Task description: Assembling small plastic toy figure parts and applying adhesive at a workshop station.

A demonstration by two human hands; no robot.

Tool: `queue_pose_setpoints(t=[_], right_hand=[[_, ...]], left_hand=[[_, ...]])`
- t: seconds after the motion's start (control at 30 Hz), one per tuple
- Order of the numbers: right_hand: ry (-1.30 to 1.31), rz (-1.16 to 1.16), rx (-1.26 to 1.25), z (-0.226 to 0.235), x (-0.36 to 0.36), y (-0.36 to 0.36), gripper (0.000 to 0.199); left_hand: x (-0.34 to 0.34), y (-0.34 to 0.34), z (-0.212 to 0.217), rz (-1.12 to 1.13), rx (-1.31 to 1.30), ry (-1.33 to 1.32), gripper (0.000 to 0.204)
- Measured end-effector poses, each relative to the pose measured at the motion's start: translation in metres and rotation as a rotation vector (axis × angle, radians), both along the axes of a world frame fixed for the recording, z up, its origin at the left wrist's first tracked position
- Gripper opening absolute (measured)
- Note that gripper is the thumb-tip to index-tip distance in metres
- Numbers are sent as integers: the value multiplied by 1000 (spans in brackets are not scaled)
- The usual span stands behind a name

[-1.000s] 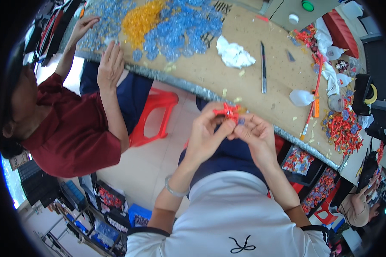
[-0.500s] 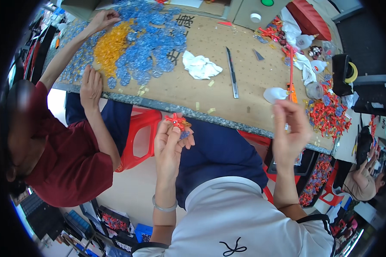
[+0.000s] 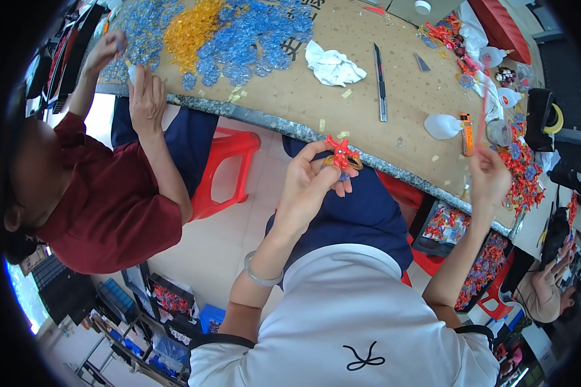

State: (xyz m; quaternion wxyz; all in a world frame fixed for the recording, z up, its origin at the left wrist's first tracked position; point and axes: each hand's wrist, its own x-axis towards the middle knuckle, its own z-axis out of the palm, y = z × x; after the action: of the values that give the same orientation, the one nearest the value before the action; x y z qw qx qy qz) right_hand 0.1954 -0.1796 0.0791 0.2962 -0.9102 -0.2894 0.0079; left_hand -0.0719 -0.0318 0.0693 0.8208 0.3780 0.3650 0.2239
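Note:
My left hand (image 3: pixel 306 187) is closed on a small red plastic figure (image 3: pixel 342 153) with yellow and blue-violet parts, held just off the table's front edge. The thumb presses against its lower side. Over the right part of the table, my right hand (image 3: pixel 490 175) has its fingers pinched at the near end of a thin red stick (image 3: pixel 482 116), which points away from me and is slightly blurred. Left of that stick lie a white squeeze bottle (image 3: pixel 443 126) and an orange block-like item (image 3: pixel 467 135). Beside the hand is a heap of red and blue-violet pieces (image 3: pixel 526 171).
A retractable knife (image 3: pixel 381 84) and a crumpled white cloth (image 3: pixel 332 66) lie mid-table. Blue discs (image 3: pixel 252 42) and yellow pieces (image 3: pixel 190 32) are piled at left. There a co-worker's hand (image 3: pixel 146 103) holds a small white bottle. A red stool (image 3: pixel 229 168) stands below.
My right hand has gone from loosely raised and apart to pinching the red stick. My left hand moved right and up with the figure. The co-worker's near hand now holds a bottle.

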Motion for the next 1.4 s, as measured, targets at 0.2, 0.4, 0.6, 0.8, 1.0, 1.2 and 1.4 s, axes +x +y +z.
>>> queue_pose_setpoints(t=[0.2,0.4,0.6,0.8,1.0,1.2,1.4], right_hand=[[313,251,770,65,-62,9,8],[470,632,824,24,-131,28,19],[189,619,646,7,-140,43,19],[291,701,709,5,-146,43,16],[411,606,833,13,-146,38,23],[360,648,689,10,-146,41,19],[392,582,783,11,-145,49,17]], left_hand=[[9,-5,-2,87,64,50,31],[21,-15,4,197,175,80,30],[22,-18,5,258,289,142,31],[22,-23,1,290,515,229,32],[23,-20,4,308,412,190,33],[20,-19,7,302,369,168,34],[20,-18,8,313,355,176,35]])
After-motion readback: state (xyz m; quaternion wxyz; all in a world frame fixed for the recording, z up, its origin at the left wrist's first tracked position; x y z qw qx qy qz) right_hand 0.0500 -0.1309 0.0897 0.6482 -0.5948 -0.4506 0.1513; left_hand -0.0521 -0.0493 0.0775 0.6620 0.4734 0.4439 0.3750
